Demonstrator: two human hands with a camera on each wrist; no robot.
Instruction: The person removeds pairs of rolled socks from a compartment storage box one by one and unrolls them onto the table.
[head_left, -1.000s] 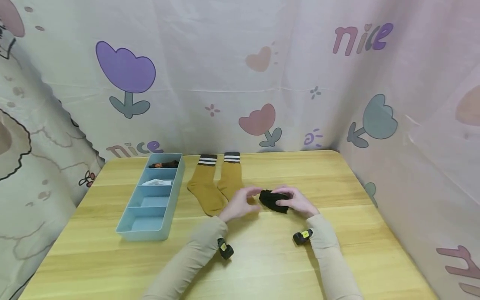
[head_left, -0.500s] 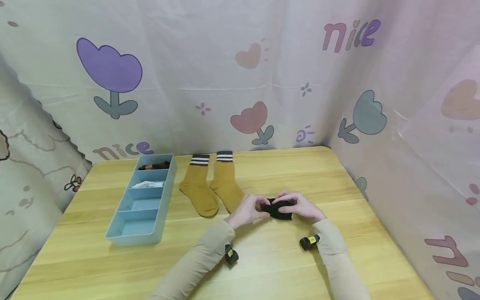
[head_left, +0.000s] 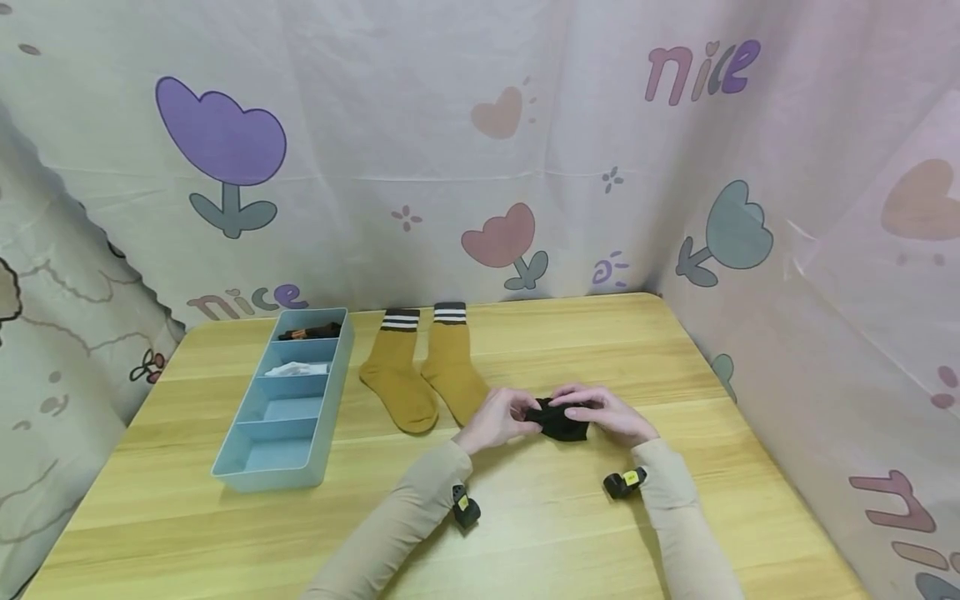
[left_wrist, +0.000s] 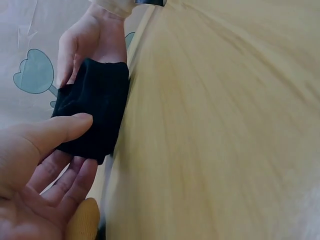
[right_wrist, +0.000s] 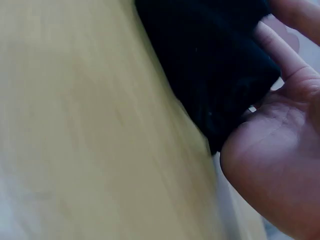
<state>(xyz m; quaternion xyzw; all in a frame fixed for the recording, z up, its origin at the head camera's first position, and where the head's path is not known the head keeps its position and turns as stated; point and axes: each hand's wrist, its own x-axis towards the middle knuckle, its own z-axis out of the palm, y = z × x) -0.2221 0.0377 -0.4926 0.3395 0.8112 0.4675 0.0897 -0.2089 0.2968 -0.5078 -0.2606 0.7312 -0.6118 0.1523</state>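
A small folded black cloth point(head_left: 558, 423) is held between both hands, low over the table right of centre in the head view. My left hand point(head_left: 498, 421) pinches its left end; the left wrist view shows the thumb on top of the cloth point(left_wrist: 97, 105) and the fingers beneath. My right hand point(head_left: 607, 412) grips the other end, with the palm point(right_wrist: 280, 150) close by the fabric in the right wrist view. Just left of the hands lie two mustard socks point(head_left: 400, 375) with dark, white-striped cuffs, flat and side by side.
A light blue tray point(head_left: 318, 450) with divided compartments stands on the left. Its far compartment holds a dark item with orange parts point(head_left: 311, 332), and the one before it a white item point(head_left: 300, 369). Printed curtains point(head_left: 360, 125) hang behind the wooden table point(head_left: 540, 533) and at its sides.
My left hand has moved right to the black cloth and taken hold of its end. The right hand has kept its hold and shifted slightly. The head view has turned a little.
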